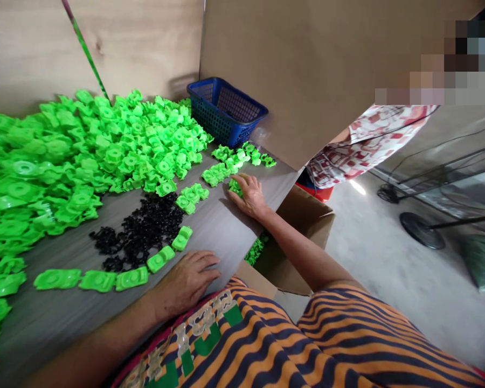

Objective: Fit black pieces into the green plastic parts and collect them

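Note:
My left hand (188, 280) lies flat at the table's near edge with its fingers stretched out, holding nothing. Beside it, a curved row of green plastic pieces (131, 278) borders a heap of small black plastic parts (145, 229). Farther right, my right hand (248, 196) rests on the table, thumb and fingers curled around a green plastic piece (235, 187), which they partly hide. Just beyond those fingers, more green pieces (216, 174) lie in a line. Another small cluster of green pieces (192, 198) sits between the black heap and my right hand.
A large pile of green pieces (105, 140) covers the table's back and left. A blue plastic basket (230, 116) stands near the cardboard panel (291, 70). Below the table edge is an open cardboard box (319, 215) with green pieces inside. Another person's patterned clothing (372, 140) shows behind the panel.

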Demonstrator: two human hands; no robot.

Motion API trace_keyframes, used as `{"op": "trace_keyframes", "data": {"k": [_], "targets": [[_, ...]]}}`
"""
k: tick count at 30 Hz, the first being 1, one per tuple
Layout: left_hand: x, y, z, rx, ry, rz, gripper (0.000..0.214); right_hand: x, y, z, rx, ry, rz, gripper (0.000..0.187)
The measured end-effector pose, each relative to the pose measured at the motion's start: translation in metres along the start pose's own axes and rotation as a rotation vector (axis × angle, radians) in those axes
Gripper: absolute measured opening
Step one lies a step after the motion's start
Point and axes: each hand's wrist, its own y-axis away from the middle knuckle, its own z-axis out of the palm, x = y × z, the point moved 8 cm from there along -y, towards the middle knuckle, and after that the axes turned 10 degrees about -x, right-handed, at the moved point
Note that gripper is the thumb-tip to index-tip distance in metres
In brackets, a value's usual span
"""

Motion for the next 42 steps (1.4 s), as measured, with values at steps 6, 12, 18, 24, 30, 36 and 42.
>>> {"op": "trace_keyframes", "data": {"k": [6,12,18,24,30,36,42], "targets": [[-0.001,0.000,-0.001,-0.007,0.026,0.005,0.030,-0.020,-0.015,-0.011,0.023,0.033,-0.099,0.054],[-0.004,0.000,0.003,-0.026,0.040,0.006,0.027,-0.045,-0.049,0.000,-0.019,0.165,-0.138,0.047],[-0.005,0.000,0.006,-0.022,0.037,0.003,0.025,-0.039,-0.071,0.001,-0.035,0.203,-0.076,0.044],[-0.005,0.000,0.006,-0.018,0.043,0.007,0.026,-0.059,-0.074,-0.011,-0.018,0.163,-0.072,0.044],[-0.006,0.000,0.006,-0.037,0.052,-0.010,0.027,-0.127,-0.038,-0.010,-0.140,0.000,-0.466,0.047],[-0.005,0.000,0.005,-0.012,0.041,0.007,0.024,-0.100,-0.022,-0.019,0.021,-0.087,-0.380,0.043],[-0.004,0.000,0.004,-0.003,0.023,0.005,0.028,0.011,-0.064,-0.036,0.104,0.018,0.020,0.042]]}}
